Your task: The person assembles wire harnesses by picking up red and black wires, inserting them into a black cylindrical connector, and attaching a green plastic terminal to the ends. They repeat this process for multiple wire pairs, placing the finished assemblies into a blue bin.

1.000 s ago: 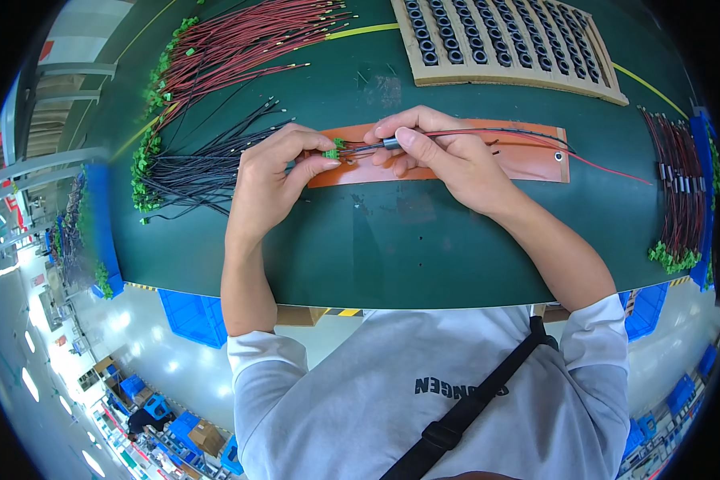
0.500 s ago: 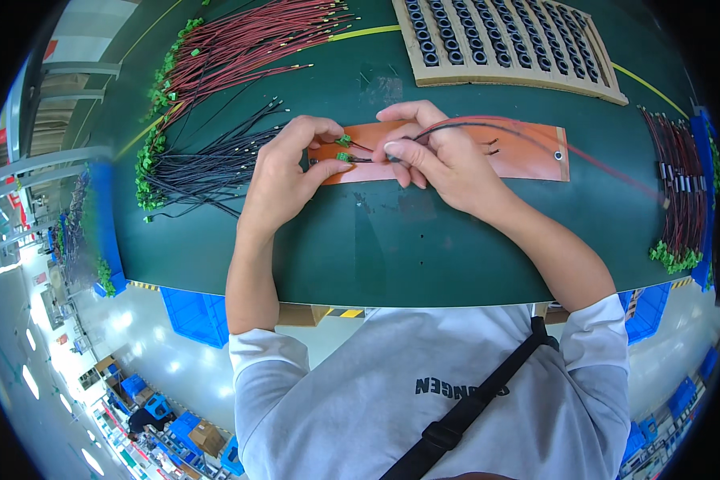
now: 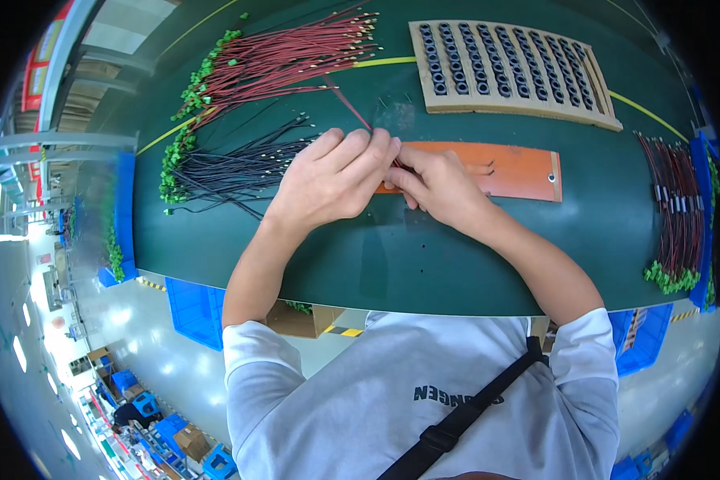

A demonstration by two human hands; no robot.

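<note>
My left hand [image 3: 336, 176] and my right hand [image 3: 444, 180] meet fingertip to fingertip over the left part of an orange board [image 3: 524, 172]. Both are closed in a pinch on thin wires. A red wire [image 3: 349, 104] rises from behind my left fingers and slants up and to the left. Dark wire shows at my right thumb and forefinger. My fingers hide the wire ends and the board's left end. Two short dark marks or pins [image 3: 482, 170] show on the board, right of my right hand, and a round metal fitting [image 3: 551, 178] sits at its right end.
Red wires [image 3: 288, 60] and black wires [image 3: 236, 168] with green connectors [image 3: 172, 172] lie at left. A wooden rack [image 3: 528, 104] of black rings stands at the back. Bundled red-black wires [image 3: 676, 188] lie at right beside a blue bin [image 3: 702, 216].
My left hand has moved right, off the green connectors, and now meets my right hand. The wire trailing right is gone from there; a red wire now slants up-left. The view has shifted slightly.
</note>
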